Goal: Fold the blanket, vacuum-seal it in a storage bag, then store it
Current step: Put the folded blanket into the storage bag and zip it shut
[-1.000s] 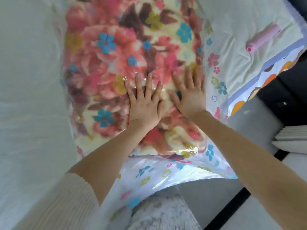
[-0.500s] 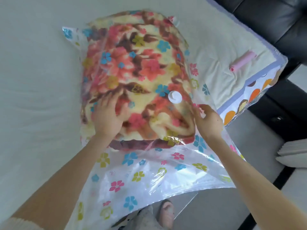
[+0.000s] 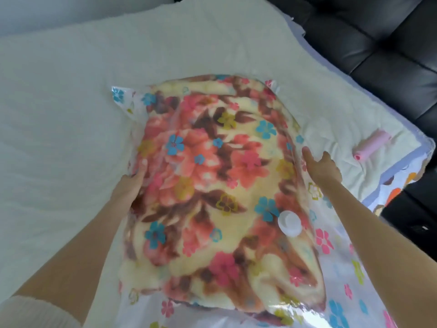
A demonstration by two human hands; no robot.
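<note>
Plastic bag (blanket inside) gripped by both hands.

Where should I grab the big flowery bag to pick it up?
I'd take the storage bag by its two long sides, one hand from the left, one from the right, fingers tucked under. It is wide and puffy, and its plastic top offers no handle.

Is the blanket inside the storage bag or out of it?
Inside. The folded flowered blanket shows through the clear bag, and the bag's white valve sits on top of it.
</note>
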